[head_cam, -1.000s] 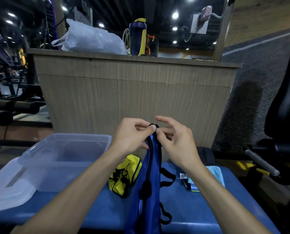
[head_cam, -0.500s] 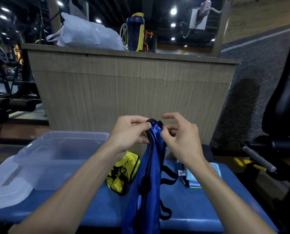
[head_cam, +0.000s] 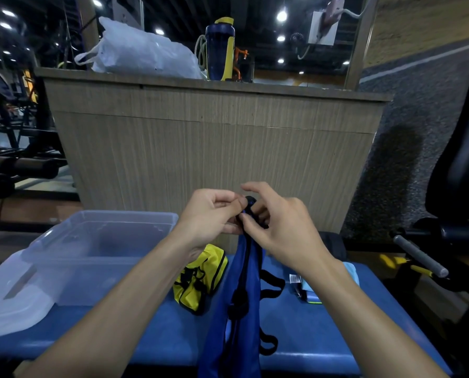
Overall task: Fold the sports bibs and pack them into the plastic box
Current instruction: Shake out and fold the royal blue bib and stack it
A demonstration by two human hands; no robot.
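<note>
Blue bib [head_cam: 236, 317], glossy with black trim and elastic loops, hanging bunched and narrow over the blue bench [head_cam: 309, 331]. Top edge pinched by left hand [head_cam: 211, 216] and right hand [head_cam: 279, 227], fingers curled close together. Yellow bib [head_cam: 200, 282] crumpled beside the clear plastic box [head_cam: 97, 241], lid [head_cam: 12, 296] leaning at its left. Fingertips hidden behind fabric; bib's lower end cut off by frame.
</note>
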